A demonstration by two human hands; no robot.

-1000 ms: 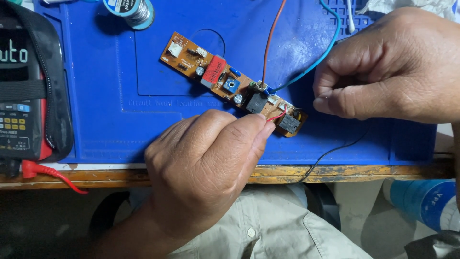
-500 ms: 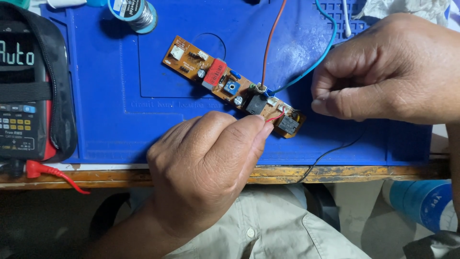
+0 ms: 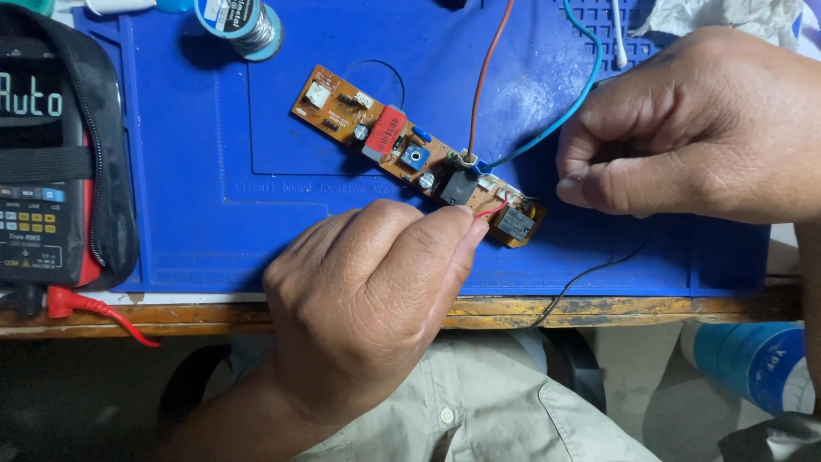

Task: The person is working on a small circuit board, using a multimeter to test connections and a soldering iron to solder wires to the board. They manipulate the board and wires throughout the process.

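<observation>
Nearest the camera, the left hand is seen from the back, its grip pinched narrow: thumb and forefinger are closed on a thin red wire where it leaves the circuit board. Just below the hand, the worn wooden edge of the counter is seen, with a thin black wire trailing over it.

Beyond the fingertips, one long narrow brown circuit board is laid slantwise on the blue work mat, its near end touching the left fingertips. On it are counted one red block component, one blue trimmer, and two black box-shaped parts. From the board's middle, two leads are run away toward the far edge: one brown wire and one blue wire.

To the right, at about the same depth, the right hand is curled into a loose fist over the mat, thumb pressed against forefinger; what is gripped inside cannot be told.

At the left edge, one multimeter in a dark case is laid, with a red probe lead hanging off the counter. Farthest away, one spool of solder is stood on the mat.
</observation>
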